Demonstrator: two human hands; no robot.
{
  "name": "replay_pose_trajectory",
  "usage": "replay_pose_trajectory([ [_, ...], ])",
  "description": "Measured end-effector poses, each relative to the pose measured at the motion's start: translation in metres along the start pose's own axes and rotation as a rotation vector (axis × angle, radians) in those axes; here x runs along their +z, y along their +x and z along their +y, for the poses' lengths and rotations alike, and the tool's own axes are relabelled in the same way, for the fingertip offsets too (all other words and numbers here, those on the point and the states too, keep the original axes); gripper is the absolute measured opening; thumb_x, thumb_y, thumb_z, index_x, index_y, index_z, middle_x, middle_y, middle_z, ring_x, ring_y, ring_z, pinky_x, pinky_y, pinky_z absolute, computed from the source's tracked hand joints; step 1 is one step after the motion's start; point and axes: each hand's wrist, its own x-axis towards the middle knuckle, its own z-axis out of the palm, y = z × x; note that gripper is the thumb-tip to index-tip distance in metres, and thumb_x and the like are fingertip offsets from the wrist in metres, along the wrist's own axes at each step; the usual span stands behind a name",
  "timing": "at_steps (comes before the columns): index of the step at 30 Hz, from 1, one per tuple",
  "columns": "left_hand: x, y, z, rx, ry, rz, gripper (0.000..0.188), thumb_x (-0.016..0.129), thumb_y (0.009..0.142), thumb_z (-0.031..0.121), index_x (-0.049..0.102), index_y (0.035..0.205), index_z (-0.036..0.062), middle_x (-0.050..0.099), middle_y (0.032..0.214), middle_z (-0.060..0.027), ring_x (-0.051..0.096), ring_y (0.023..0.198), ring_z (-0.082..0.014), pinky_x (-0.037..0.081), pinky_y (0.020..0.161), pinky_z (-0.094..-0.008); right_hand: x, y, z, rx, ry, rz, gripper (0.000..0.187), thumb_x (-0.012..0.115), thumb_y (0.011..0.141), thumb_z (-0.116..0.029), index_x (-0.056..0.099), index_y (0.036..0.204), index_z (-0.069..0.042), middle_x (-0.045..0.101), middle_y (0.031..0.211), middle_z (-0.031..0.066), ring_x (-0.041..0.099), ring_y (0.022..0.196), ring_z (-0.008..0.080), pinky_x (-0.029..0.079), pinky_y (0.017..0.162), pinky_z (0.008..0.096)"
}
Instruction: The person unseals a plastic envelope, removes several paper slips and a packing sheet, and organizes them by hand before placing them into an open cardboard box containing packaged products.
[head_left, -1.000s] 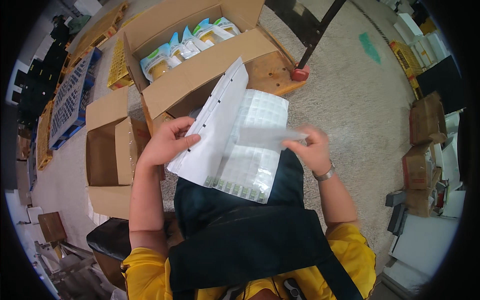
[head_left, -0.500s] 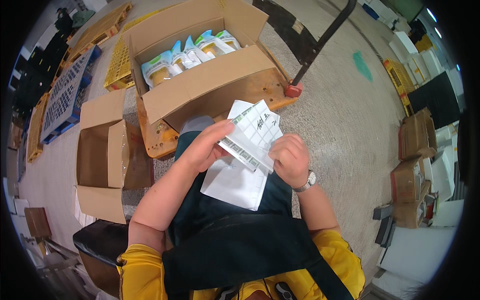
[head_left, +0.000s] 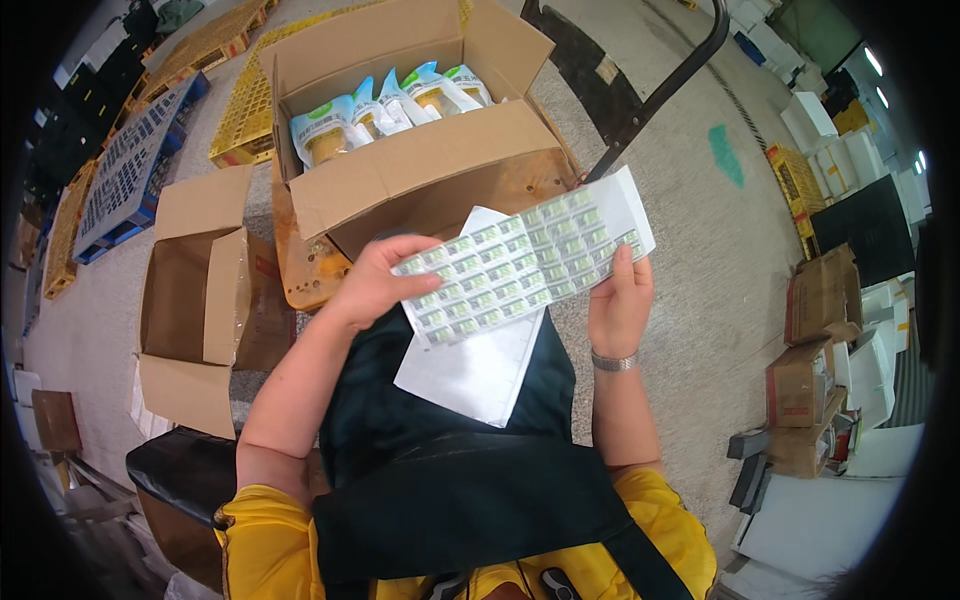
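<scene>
Between my two hands stretches a sheet of small green-and-white stickers (head_left: 490, 270), unfolded with its printed face up. My left hand (head_left: 385, 285) pinches its left end, thumb on top. At the other end, my right hand (head_left: 620, 300) grips the edge, thumb over the stickers and fingers beneath. A crease runs down the sheet's middle. White paper sheets (head_left: 465, 372) lie on the dark apron over my lap, partly covered by the sticker sheet. Just beyond my hands stands an open cardboard box (head_left: 430, 160) holding several clear-and-blue plastic packages (head_left: 325, 130) with yellowish contents.
The box rests on an orange wooden platform (head_left: 310, 270) with a black cart handle (head_left: 660, 95). An open, empty-looking carton (head_left: 185, 300) stands to my left. Blue (head_left: 135, 170) and yellow pallets (head_left: 245, 110) lie farther left. Cardboard boxes (head_left: 825, 295) are stacked at right.
The folded sheet has been opened out and turned, so its sticker face now shows instead of the white back with handwriting. My right hand has moved right and up.
</scene>
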Motion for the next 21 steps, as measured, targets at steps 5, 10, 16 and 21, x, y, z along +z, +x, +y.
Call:
replay_pose_trajectory([
  [5, -0.022, 0.002, 0.0, 0.327, 0.48, 0.234, 0.019, 0.065, 0.075, -0.004, 0.064, 0.094, 0.0013, 0.065, 0.092, -0.0012, 0.058, 0.087, -0.0092, 0.046, 0.077, -0.0248, -0.032, -0.002, 0.003, 0.196, 0.13, -0.346, 0.016, 0.053, 0.09, -0.008, 0.055, 0.104, -0.001, 0.061, 0.094, 0.0078, 0.057, 0.082, 0.0142, 0.046, 0.073, 0.0264],
  [10, -0.026, 0.002, 0.02, 0.91, 0.825, 0.51, 0.027, 0.052, 0.06, -0.014, 0.066, 0.072, 0.0065, 0.065, 0.089, -0.0052, 0.058, 0.089, -0.0247, 0.045, 0.078, -0.0324, -0.015, -0.012, -0.01, -0.221, -0.364, -0.796, 0.016, 0.07, 0.063, -0.005, 0.057, 0.055, -0.009, 0.064, 0.084, 0.0087, 0.057, 0.083, 0.0228, 0.045, 0.077, 0.0338],
  [16, -0.037, 0.006, 0.041, 1.094, 0.905, 0.643, 0.025, 0.052, 0.058, -0.011, 0.065, 0.07, 0.0068, 0.063, 0.092, -0.0061, 0.056, 0.091, -0.0257, 0.044, 0.08, -0.0342, 0.003, -0.031, -0.013, -0.553, -0.82, -0.94, 0.008, 0.069, 0.061, -0.009, 0.061, 0.063, -0.01, 0.064, 0.088, 0.004, 0.058, 0.084, 0.0259, 0.047, 0.072, 0.0333],
  [21, -0.043, 0.024, 0.055, 1.07, 0.785, 0.603, 0.024, 0.053, 0.06, -0.009, 0.067, 0.07, 0.0083, 0.062, 0.093, -0.0045, 0.055, 0.093, -0.0241, 0.042, 0.083, -0.0335, 0.015, -0.048, 0.002, -0.697, -0.948, -0.944, 0.015, 0.065, 0.056, -0.003, 0.065, 0.069, -0.011, 0.064, 0.091, 0.0041, 0.058, 0.084, 0.0271, 0.048, 0.071, 0.0347],
])
